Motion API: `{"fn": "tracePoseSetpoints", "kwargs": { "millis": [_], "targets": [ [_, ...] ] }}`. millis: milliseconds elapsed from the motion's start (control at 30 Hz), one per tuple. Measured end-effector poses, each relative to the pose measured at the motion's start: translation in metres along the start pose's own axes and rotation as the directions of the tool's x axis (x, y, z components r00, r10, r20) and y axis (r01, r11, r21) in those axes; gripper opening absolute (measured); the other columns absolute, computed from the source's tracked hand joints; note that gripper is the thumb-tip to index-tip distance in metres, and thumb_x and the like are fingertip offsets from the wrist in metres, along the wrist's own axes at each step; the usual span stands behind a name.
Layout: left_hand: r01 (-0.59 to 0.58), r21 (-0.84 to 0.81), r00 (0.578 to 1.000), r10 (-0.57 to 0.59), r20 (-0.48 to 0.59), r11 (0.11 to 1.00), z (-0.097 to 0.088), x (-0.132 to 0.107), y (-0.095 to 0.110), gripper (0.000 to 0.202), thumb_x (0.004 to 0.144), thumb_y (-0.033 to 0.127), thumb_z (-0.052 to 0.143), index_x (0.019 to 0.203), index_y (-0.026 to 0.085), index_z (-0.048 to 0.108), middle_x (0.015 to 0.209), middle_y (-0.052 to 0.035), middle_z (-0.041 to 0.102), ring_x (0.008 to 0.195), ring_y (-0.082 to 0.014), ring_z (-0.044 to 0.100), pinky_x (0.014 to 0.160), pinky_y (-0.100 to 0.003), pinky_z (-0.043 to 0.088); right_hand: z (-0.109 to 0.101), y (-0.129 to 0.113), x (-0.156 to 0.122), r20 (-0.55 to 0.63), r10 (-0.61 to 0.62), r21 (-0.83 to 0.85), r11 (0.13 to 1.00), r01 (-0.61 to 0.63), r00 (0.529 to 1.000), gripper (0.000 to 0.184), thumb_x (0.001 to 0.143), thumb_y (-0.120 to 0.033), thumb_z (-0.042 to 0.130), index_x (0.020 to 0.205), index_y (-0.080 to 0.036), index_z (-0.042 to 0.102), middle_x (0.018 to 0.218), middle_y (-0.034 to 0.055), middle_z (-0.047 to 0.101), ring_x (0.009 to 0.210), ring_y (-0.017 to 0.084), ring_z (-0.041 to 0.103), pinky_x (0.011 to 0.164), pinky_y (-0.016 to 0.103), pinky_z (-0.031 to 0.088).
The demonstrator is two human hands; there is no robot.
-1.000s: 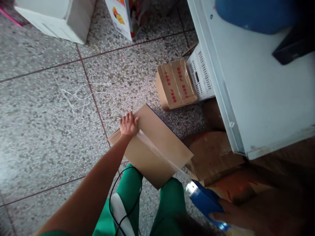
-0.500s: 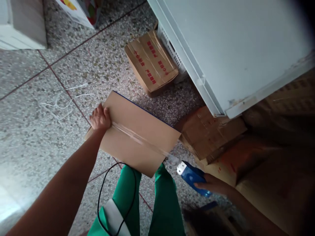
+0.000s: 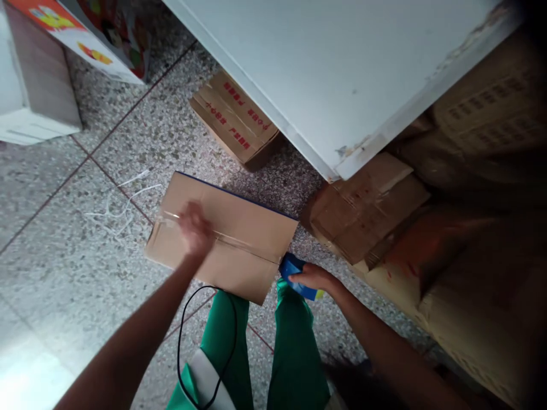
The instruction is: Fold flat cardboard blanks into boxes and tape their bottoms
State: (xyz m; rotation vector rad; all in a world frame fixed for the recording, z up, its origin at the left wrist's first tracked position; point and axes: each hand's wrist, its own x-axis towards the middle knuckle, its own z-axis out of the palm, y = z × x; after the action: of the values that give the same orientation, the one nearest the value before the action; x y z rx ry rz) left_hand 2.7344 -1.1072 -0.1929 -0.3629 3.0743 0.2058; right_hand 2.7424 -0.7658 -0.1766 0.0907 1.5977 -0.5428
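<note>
A brown cardboard box [image 3: 245, 228] lies in front of my legs, with clear tape along the seam across its top. My left hand [image 3: 195, 228] is over the seam, left of the box's middle; motion smears its fingers, so their shape is unclear. My right hand [image 3: 314, 277] is closed around a blue tape dispenser [image 3: 299, 279]. The dispenser's front end is against the box's right side, at the end of the seam, and its head is hidden there.
White string [image 3: 119, 213] lies loose on the speckled floor. A cardboard box with red print [image 3: 235, 119] sits beside a large white cabinet-like body [image 3: 342, 74]. More cartons [image 3: 363, 210] are stacked on the right; a printed box [image 3: 92, 42] stands top left. A black cable [image 3: 182, 336] loops over my green trousers.
My left hand has moved from the box's left end inward along the seam. My right hand has brought the tape dispenser left and up against the box's side. The view has shifted.
</note>
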Motion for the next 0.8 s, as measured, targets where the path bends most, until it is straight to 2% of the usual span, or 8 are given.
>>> {"fn": "tracePoseSetpoints", "kwargs": {
  "millis": [33, 67, 100, 200, 300, 367, 633, 800],
  "targets": [
    [-0.228, -0.087, 0.966, 0.236, 0.105, 0.97, 0.005, -0.02, 0.029, 0.058, 0.096, 0.031, 0.019, 0.143, -0.002, 0.03, 0.148, -0.0265, 0.034, 0.143, -0.0331, 0.019, 0.115, -0.057, 0.011, 0.0, -0.001, -0.001, -0.005, 0.0, -0.006, 1.0, 0.0, 1.0, 0.034, 0.07, -0.046, 0.062, 0.085, -0.016, 0.071, 0.073, 0.0066, 0.07, 0.072, 0.022, 0.065, 0.062, 0.027, 0.045],
    [-0.372, -0.144, 0.902, 0.394, 0.177, 0.917, 0.012, -0.04, 0.056, 0.055, 0.096, 0.035, 0.025, 0.143, 0.008, 0.035, 0.148, -0.0178, 0.039, 0.143, -0.0275, 0.023, 0.118, -0.051, 0.011, 0.001, -0.001, -0.002, -0.01, 0.002, -0.013, 1.0, -0.002, 1.0, 0.037, 0.071, -0.047, 0.061, 0.088, -0.016, 0.071, 0.076, 0.0071, 0.071, 0.075, 0.022, 0.066, 0.064, 0.028, 0.046],
    [-0.438, -0.175, 0.858, 0.468, 0.21, 0.882, 0.018, -0.058, 0.08, 0.054, 0.095, 0.04, 0.031, 0.143, 0.016, 0.038, 0.149, -0.0106, 0.04, 0.143, -0.0233, 0.025, 0.119, -0.045, 0.012, 0.002, -0.001, -0.002, -0.015, 0.005, -0.02, 1.0, -0.005, 1.0, 0.039, 0.071, -0.048, 0.061, 0.091, -0.016, 0.071, 0.079, 0.0078, 0.071, 0.078, 0.023, 0.066, 0.066, 0.028, 0.046],
    [-0.471, -0.163, 0.824, 0.498, 0.27, 0.867, 0.034, -0.09, 0.12, 0.062, 0.093, 0.048, 0.035, 0.145, 0.014, 0.036, 0.153, -0.0143, 0.029, 0.144, -0.0283, 0.022, 0.118, -0.053, 0.005, 0.007, -0.002, 0.001, -0.041, 0.015, -0.044, 0.999, -0.017, 0.999, 0.052, 0.072, -0.053, 0.058, 0.103, -0.014, 0.069, 0.097, 0.013, 0.071, 0.093, 0.027, 0.065, 0.073, 0.03, 0.047],
    [-0.487, -0.12, 0.816, 0.5, 0.289, 0.865, 0.04, -0.092, 0.122, 0.063, 0.094, 0.046, 0.034, 0.145, 0.01, 0.034, 0.154, -0.0172, 0.024, 0.145, -0.0302, 0.015, 0.117, -0.056, 0.003, 0.011, 0.0, 0.001, -0.063, -0.001, -0.065, 0.998, -0.003, 0.998, 0.061, 0.072, -0.055, 0.056, 0.11, -0.01, 0.067, 0.111, 0.0193, 0.067, 0.103, 0.032, 0.062, 0.079, 0.035, 0.046],
    [-0.507, -0.113, 0.808, 0.516, 0.284, 0.855, 0.042, -0.088, 0.116, 0.064, 0.094, 0.045, 0.034, 0.146, 0.007, 0.031, 0.154, -0.0182, 0.024, 0.145, -0.0299, 0.013, 0.117, -0.056, 0.003, 0.009, 0.007, -0.005, -0.063, -0.01, -0.07, 0.998, 0.006, 0.998, 0.061, 0.072, -0.056, 0.056, 0.108, -0.008, 0.068, 0.11, 0.021, 0.067, 0.101, 0.034, 0.062, 0.079, 0.037, 0.046],
    [-0.501, -0.14, 0.827, 0.52, 0.215, 0.854, 0.048, -0.09, 0.11, 0.06, 0.094, 0.038, 0.032, 0.147, 0.009, 0.028, 0.152, -0.016, 0.029, 0.144, -0.0269, 0.019, 0.118, -0.054, 0.002, -0.009, 0.059, -0.079, 0.011, -0.046, 0.085, 0.995, 0.045, 0.999, 0.036, 0.073, -0.051, 0.058, 0.077, -0.017, 0.066, 0.071, 0.005, 0.067, 0.066, 0.018, 0.06, 0.054, 0.025, 0.038],
    [-0.5, -0.161, 0.836, 0.523, 0.165, 0.851, 0.046, -0.088, 0.111, 0.059, 0.094, 0.035, 0.035, 0.147, 0.011, 0.028, 0.151, -0.0148, 0.032, 0.143, -0.0261, 0.023, 0.118, -0.053, 0.004, -0.017, 0.056, -0.115, 0.032, -0.092, 0.076, 0.993, 0.089, 0.995, 0.038, 0.073, -0.054, 0.058, 0.067, -0.017, 0.056, 0.065, 0.0027, 0.058, 0.061, 0.015, 0.055, 0.05, 0.023, 0.033]
  ]
}}
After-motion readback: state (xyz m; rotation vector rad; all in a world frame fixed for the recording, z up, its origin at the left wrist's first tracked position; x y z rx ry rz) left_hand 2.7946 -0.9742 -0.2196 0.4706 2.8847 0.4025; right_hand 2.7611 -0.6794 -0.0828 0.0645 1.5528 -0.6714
